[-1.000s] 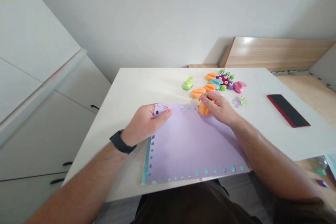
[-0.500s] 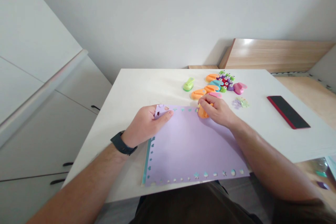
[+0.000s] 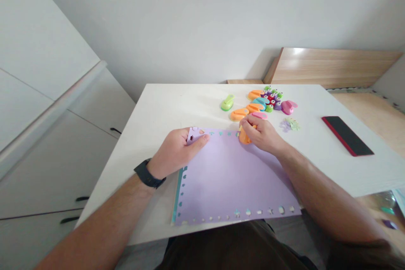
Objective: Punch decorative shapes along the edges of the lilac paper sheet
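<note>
A large sheet of purple paper lies over the near edge of the table, with small cut-out shapes along its left, near and far edges. My left hand pinches its far left corner, thumb on top and fingers underneath. At the far edge, my right hand is closed around an orange craft punch, which sits over the paper's rim. Part of that punch is hidden by my fingers. Under the sheet's left side shows a strip of teal paper.
Beyond the paper stand a green punch, several orange ones, a blue punch and a pink punch, beside a cluster of small punches. Paper cut-outs lie nearby. A black case with a red edge rests at right.
Hardly anything differs. The view has shifted very slightly; both hands keep their grip on the paper and the orange craft punch in the same places.
</note>
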{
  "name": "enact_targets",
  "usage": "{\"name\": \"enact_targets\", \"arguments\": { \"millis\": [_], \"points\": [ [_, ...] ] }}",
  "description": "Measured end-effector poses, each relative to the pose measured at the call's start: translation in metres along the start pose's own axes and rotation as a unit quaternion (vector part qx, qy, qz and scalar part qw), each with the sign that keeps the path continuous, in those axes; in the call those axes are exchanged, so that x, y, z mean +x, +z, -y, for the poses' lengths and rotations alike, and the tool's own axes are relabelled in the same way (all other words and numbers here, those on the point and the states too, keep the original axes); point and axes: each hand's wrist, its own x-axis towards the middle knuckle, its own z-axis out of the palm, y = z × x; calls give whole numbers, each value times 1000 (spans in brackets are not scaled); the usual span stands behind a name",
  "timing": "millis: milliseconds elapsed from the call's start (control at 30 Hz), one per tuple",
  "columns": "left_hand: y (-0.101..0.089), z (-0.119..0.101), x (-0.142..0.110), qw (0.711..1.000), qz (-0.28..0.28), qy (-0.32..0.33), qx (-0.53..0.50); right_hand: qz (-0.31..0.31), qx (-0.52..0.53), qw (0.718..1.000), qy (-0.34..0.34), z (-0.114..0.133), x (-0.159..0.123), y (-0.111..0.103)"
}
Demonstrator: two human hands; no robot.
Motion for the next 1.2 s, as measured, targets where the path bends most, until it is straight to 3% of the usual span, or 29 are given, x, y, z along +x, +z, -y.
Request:
{"name": "enact_targets", "arguments": {
  "millis": [500,1200],
  "points": [
    [2,-1,0,999,-12,30,-19,-14,-14,1000,7,-4,2,3],
    [2,3,1,1000,20,-4,-4,-13,-15,1000,14,-7,4,5]
  ]
}}
